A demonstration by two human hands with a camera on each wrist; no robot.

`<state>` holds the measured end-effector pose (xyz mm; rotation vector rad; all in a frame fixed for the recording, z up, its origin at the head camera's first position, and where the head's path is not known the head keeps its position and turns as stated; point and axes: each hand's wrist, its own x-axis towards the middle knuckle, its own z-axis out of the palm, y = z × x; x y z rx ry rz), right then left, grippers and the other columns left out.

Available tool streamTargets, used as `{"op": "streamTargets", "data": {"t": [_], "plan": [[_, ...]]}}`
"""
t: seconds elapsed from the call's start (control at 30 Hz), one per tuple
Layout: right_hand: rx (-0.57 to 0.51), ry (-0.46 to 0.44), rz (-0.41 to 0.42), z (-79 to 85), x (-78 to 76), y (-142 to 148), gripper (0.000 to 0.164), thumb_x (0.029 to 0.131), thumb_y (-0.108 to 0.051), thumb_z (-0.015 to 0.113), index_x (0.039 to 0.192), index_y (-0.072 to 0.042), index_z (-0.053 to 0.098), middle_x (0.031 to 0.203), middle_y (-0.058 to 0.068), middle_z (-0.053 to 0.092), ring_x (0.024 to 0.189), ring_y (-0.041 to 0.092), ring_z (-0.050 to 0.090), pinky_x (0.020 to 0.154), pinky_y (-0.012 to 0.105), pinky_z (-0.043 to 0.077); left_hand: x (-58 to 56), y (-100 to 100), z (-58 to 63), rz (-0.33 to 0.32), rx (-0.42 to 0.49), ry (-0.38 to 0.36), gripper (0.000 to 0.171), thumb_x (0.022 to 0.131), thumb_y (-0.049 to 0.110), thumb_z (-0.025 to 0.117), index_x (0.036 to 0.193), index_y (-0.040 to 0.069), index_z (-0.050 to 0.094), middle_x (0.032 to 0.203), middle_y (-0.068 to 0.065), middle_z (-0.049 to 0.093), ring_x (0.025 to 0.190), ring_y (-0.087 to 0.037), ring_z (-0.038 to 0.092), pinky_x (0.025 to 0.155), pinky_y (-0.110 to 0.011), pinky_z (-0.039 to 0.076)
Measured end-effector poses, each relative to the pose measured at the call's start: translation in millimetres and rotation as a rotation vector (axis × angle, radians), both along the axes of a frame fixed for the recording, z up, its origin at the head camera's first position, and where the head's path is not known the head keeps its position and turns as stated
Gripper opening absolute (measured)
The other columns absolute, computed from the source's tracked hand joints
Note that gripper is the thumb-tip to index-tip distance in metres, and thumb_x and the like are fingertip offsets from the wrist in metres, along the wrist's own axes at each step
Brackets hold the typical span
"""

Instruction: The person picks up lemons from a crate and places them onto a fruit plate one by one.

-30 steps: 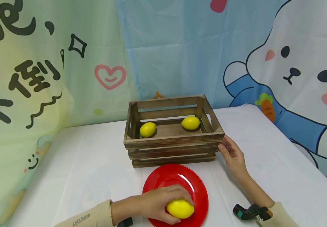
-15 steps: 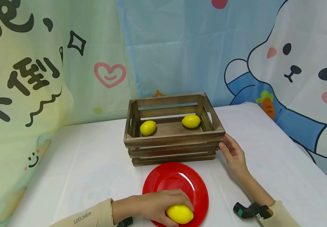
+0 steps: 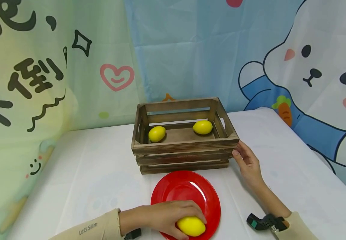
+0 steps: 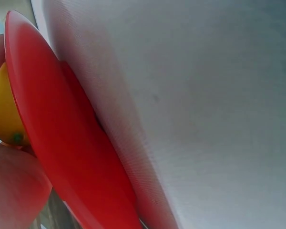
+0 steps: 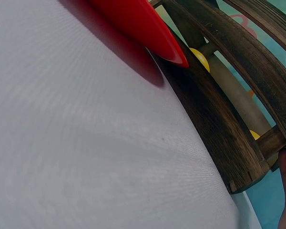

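Observation:
My left hand (image 3: 174, 215) grips a yellow lemon (image 3: 192, 226) from above, fingers over its far side and thumb nearer me. Below it is a round red plate (image 3: 176, 183), partly covered by the hand. From low down, the left wrist view has the lemon (image 4: 7, 107) at the plate's raised rim (image 4: 33, 90). Behind the plate stands a slatted wooden crate (image 3: 185, 146) with two lemons inside, one (image 3: 157, 134) at the left and one (image 3: 202, 127) at the right. My right hand (image 3: 249, 165) holds the crate's front right corner between thumb and fingers.
A white cloth (image 3: 101, 166) covers the table. Close behind the crate hangs a printed curtain (image 3: 173, 60) with cartoon figures. The plate's far rim lies near the crate's front. A black strap device (image 3: 263, 222) sits on the right wrist.
The left hand and its lemon have shifted slightly toward me over the plate in the head view. The right hand keeps its place at the crate, and the view has tilted slightly.

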<state>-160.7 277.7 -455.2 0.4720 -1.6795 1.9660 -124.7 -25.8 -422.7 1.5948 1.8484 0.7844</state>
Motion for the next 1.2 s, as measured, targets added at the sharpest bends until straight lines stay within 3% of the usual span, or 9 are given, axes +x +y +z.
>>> {"op": "streamTargets", "data": {"t": [0.4, 0.63, 0.83, 1.2], "plan": [[-0.007, -0.002, 0.003, -1.1, -1.2, 0.3, 0.05, 0.094, 0.018, 0.046, 0.136, -0.007, 0.055, 0.119, -0.005, 0.064, 0.108, 0.006, 0.059, 0.087, 0.016, 0.05, -2.8, 0.6, -0.5, 0.026, -0.018, 0.058, 0.064, 0.083, 0.017, 0.078, 0.139, 0.023, 0.046, 0.137, 0.011, 0.049, 0.125, 0.002, 0.041, 0.093, -0.01, 0.042], [0.006, -0.011, -0.006, -0.9, -1.0, 0.2, 0.052, 0.093, 0.019, 0.045, 0.136, -0.009, 0.056, 0.119, -0.007, 0.064, 0.109, 0.004, 0.059, 0.087, 0.015, 0.05, -3.7, -0.4, 1.2, 0.048, -0.032, 0.163, 0.067, 0.083, 0.023, 0.078, 0.14, 0.026, 0.045, 0.14, 0.011, 0.047, 0.129, 0.0, 0.038, 0.105, -0.025, 0.039], [0.047, -0.035, -0.029, -0.7, 0.0, 0.6, 0.051, 0.094, 0.017, 0.045, 0.137, -0.009, 0.055, 0.119, -0.008, 0.064, 0.108, 0.004, 0.058, 0.087, 0.014, 0.049, -3.7, -0.9, 2.6, 0.061, -0.035, 0.233, 0.07, 0.083, 0.026, 0.078, 0.143, 0.027, 0.043, 0.143, 0.01, 0.045, 0.132, -0.003, 0.037, 0.109, -0.029, 0.036], [0.045, -0.043, -0.035, -0.9, 0.0, 0.7, 0.051, 0.094, 0.017, 0.046, 0.137, -0.008, 0.055, 0.118, -0.008, 0.064, 0.107, 0.004, 0.058, 0.087, 0.014, 0.049, -8.5, 1.0, 1.5, 0.079, -0.039, 0.272, 0.071, 0.082, 0.028, 0.079, 0.143, 0.03, 0.041, 0.144, 0.01, 0.042, 0.132, -0.003, 0.035, 0.109, -0.029, 0.036]]}}
